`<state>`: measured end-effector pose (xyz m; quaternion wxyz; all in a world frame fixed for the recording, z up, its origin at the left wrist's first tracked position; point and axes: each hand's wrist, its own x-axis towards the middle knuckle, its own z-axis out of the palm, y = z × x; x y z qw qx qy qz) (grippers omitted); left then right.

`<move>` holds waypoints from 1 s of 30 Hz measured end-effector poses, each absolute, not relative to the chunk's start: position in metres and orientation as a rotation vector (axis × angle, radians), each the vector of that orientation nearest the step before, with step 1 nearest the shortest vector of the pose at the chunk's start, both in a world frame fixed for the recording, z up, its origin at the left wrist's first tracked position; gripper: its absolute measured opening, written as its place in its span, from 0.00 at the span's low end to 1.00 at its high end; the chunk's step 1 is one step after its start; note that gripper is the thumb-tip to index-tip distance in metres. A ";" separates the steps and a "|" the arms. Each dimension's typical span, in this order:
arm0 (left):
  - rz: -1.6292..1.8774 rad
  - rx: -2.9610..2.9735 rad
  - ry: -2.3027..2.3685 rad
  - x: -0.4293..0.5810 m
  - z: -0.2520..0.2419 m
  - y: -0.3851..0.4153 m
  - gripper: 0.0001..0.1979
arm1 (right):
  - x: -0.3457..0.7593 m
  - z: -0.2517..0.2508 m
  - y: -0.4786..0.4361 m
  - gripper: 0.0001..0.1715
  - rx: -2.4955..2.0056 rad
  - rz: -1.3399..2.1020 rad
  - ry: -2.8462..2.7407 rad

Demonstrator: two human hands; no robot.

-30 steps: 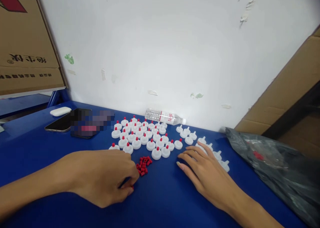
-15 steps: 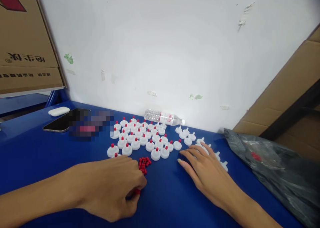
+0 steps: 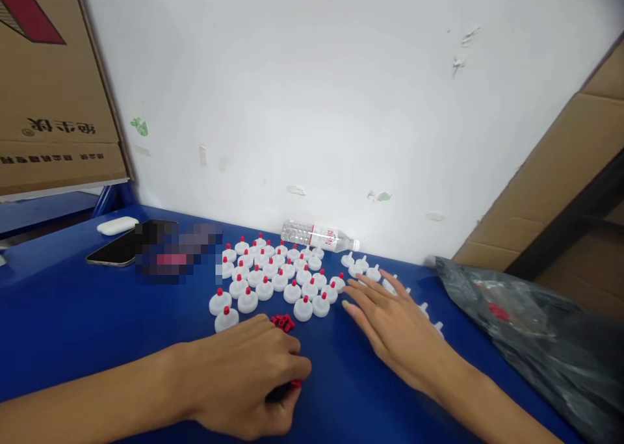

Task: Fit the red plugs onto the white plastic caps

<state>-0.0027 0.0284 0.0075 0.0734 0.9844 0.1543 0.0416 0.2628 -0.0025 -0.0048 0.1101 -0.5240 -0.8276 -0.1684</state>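
Observation:
My left hand [image 3: 246, 372] is closed in a pinch over the blue table, with a small red cap [image 3: 296, 384] showing between thumb and finger. Beyond its knuckles lies a little pile of loose red caps [image 3: 283, 322], partly hidden by the hand. My right hand [image 3: 394, 317] is spread low over the table, fingers apart. Its fingertips are beside a white nozzle lid with a red tip [image 3: 337, 283]. Past and under that hand sit white nozzle lids without red tips [image 3: 374, 273], some of them covered. A cluster of red-tipped white lids [image 3: 264, 289] stands upright in the middle.
A clear plastic bottle [image 3: 319, 236] lies against the wall. On the left are a phone [image 3: 114, 249], a white case [image 3: 117, 225] and a blurred-out item. A grey plastic bag [image 3: 531, 340] lies on the right; cardboard boxes [image 3: 58, 125] flank both sides.
My left hand has moved right and slightly nearer with the red cap, uncovering a lid at the cluster's front. My right hand has shifted slightly left, and the red-tipped lid beside it sits closer to the cluster.

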 end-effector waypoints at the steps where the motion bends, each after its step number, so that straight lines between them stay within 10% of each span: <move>1: 0.147 2.959 0.462 -0.002 0.007 0.029 0.06 | 0.262 0.001 0.001 0.22 -1.531 -0.488 -2.413; 16: 0.622 2.684 0.565 -0.003 0.008 0.033 0.09 | 0.233 0.015 0.083 0.31 -1.476 -0.216 -2.585; 30: 0.616 2.040 0.748 0.002 0.000 0.038 0.15 | 0.245 0.021 0.001 0.11 -1.301 -0.386 -2.163</move>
